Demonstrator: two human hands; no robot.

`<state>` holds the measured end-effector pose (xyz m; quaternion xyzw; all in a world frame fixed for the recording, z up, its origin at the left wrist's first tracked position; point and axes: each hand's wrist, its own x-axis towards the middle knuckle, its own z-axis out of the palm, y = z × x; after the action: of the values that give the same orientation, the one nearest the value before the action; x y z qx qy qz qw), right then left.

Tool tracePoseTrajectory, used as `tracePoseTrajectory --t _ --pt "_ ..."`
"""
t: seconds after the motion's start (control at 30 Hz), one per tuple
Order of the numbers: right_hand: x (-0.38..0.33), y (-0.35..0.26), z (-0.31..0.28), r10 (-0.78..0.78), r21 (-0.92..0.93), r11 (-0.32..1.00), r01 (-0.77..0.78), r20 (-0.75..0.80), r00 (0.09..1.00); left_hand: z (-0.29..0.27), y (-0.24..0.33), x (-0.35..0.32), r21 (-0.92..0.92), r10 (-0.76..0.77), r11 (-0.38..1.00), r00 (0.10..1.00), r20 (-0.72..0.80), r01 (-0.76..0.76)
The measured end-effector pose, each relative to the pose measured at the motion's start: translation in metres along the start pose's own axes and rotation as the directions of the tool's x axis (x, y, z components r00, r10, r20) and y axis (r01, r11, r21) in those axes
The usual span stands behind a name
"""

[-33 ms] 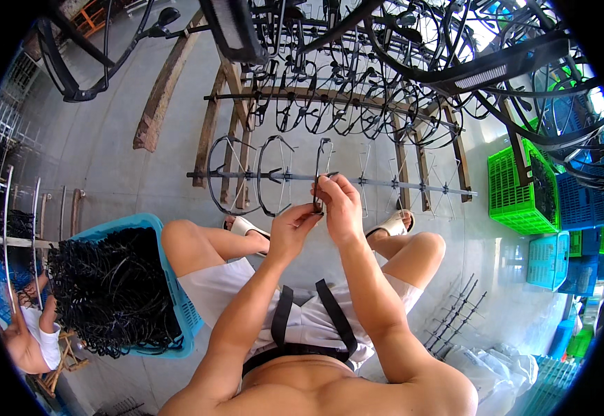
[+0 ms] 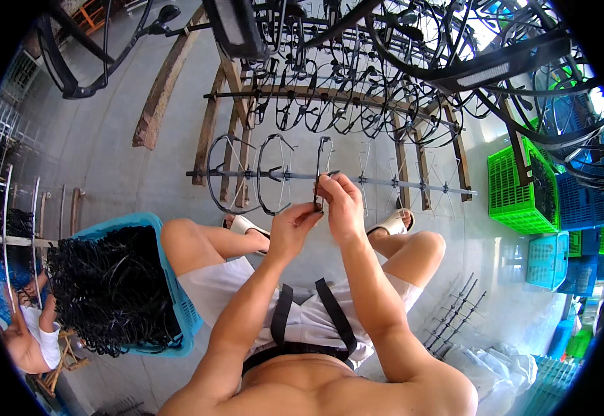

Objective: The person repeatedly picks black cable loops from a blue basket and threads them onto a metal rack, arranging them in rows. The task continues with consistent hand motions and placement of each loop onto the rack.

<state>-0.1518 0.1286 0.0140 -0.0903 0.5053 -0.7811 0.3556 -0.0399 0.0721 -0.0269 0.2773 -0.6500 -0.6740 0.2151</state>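
The person wears white shorts (image 2: 246,295) that cover the upper thighs and leave the knees and lower legs bare. A black band (image 2: 295,352) runs across the waist, and two black straps (image 2: 282,313) rise from it in a narrow V over the front of the shorts. The chest, both forearms and both hands, the left hand (image 2: 289,229) and the right hand (image 2: 343,204), are bare, with no sleeves, gloves, watch or rings visible. On the feet are pale open sandals (image 2: 392,222), each with a broad strap over the foot.
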Motion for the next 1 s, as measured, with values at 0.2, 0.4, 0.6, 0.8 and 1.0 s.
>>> tracePoseTrajectory --t 0.2,0.4,0.6,0.8,1.0 --pt "0.001 -0.003 -0.005 -0.010 -0.116 0.993 0.010 0.002 1.000 0.001 0.002 0.003 -0.023 -0.068 0.997 0.997 0.025 0.069" --pt "0.003 -0.010 -0.004 -0.016 -0.044 0.999 0.018 0.046 0.999 0.023 0.006 -0.001 -0.259 -0.076 0.964 0.994 -0.075 0.054" --pt "0.000 -0.009 0.010 -0.161 -0.591 0.773 0.230 0.168 0.973 0.026 0.008 -0.006 0.033 0.066 0.998 0.953 -0.295 -0.059" --pt "0.005 -0.008 -0.007 -0.027 -0.127 0.992 0.028 0.011 1.000 0.042 0.019 -0.012 0.193 0.274 0.957 0.898 -0.344 -0.218" --pt "0.005 0.002 0.001 -0.041 -0.114 0.993 0.037 -0.030 0.999 0.033 0.021 -0.019 0.290 0.299 0.934 0.901 -0.314 -0.209"
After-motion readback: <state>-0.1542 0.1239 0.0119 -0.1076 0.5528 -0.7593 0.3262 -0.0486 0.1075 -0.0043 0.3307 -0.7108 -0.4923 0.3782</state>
